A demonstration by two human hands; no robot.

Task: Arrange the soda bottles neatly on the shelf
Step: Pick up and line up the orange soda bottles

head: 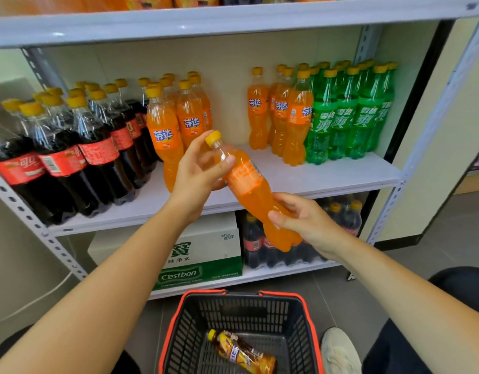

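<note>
Two hands on one orange soda bottle (249,184) right now, and only the head view to go by, so everything below is placed relative to the middle shelf (327,174).

The bottle hangs in the air in front of that shelf's front edge, touching nothing on it. Its long axis is slanted: the yellow cap (213,137) points up and left toward the shelf, and the base drops down and right, below the shelf's edge. The left hand (198,171) has its fingers (222,164) curled round the neck and shoulder, thumb across the front. The right hand (303,220) wraps its fingers (281,214) round the narrow waist near the base. Both are clamped on it.

On the shelf there's a bare strip in the middle, between the left batch of orange bottles (165,130) and the right batch of orange bottles (292,117). Cola bottles (71,147) fill the shelf's left end and green bottles (341,117) its right end.

My guess is the bottle goes into that bare strip. It'd need tipping upright first, base swung in over the shelf. The left hand is the one nearer the shelf, so it looks best placed to steer.

Down on the floor below the shelf, a basket (241,293) holds one more bottle (241,352) lying on its side, so the job isn't finished.
</note>
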